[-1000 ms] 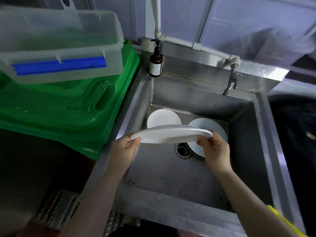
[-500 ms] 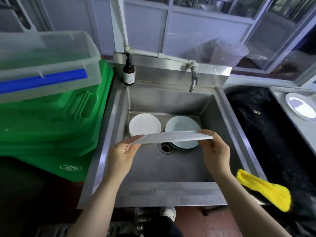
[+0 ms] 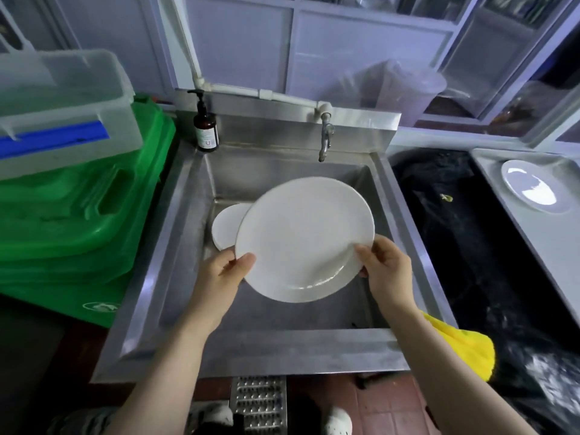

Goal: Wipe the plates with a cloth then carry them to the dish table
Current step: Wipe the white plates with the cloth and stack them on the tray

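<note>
Large white plate (image 3: 304, 237) tilted above sink, face toward camera; smaller white plate (image 3: 226, 227) behind; yellow cloth (image 3: 464, 346) on sink's right rim

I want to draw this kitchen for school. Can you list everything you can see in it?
held plate: 1, white, tilted above the sink
small plate: 1, white, in the sink, partly hidden behind the held plate
sink: 1, steel, centre
tap: 1, metal, on the sink's back wall
soap bottle: 1, brown with black pump, sink's back left corner
cloth: 1, yellow, right of the sink's front corner
bins: stacked, green, left
tub: 1, clear with blue strip, on the bins
far plate: 1, white, counter at right
left hand: 1, fingers grip the held plate's left rim
right hand: 1, fingers grip its right rim
</note>
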Demonstrator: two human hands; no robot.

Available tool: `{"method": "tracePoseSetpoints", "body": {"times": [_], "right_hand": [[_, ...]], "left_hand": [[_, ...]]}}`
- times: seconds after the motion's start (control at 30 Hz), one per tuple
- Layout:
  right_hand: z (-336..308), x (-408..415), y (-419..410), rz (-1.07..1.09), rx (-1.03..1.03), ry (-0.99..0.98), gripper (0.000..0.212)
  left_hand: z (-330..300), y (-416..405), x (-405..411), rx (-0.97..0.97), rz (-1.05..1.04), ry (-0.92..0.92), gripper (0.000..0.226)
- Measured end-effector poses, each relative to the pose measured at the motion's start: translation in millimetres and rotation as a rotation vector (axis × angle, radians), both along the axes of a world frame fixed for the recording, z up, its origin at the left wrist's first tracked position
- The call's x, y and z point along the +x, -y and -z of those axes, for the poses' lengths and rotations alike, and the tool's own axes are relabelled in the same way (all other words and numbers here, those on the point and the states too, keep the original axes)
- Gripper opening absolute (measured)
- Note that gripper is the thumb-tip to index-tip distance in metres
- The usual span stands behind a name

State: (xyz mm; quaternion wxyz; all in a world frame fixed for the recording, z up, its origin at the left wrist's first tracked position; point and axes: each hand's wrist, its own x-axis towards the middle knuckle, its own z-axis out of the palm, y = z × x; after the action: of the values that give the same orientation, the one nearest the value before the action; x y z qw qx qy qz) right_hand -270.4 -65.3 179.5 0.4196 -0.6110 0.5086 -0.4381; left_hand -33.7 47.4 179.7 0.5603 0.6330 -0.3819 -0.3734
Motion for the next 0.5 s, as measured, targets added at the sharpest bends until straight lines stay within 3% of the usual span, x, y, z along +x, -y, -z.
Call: {"method": "tracePoseSetpoints", "body": {"times": [0.13,0.3,0.5], "right_hand": [[8,-30,11,-0.034,0.104,0.061,0.014],[20,-69,20,-0.086,0.208,0.065,0.019],[36,-113,33,-0.098,0.365,0.076,0.020]], "left_hand": [[14,10,-28,0.084,0.037,-0.355,0.027],[29,14,-66,0.179,0.047,-0.617,0.024],[41,28,-107,0.312,0.004,-0.626,0.028]]}}
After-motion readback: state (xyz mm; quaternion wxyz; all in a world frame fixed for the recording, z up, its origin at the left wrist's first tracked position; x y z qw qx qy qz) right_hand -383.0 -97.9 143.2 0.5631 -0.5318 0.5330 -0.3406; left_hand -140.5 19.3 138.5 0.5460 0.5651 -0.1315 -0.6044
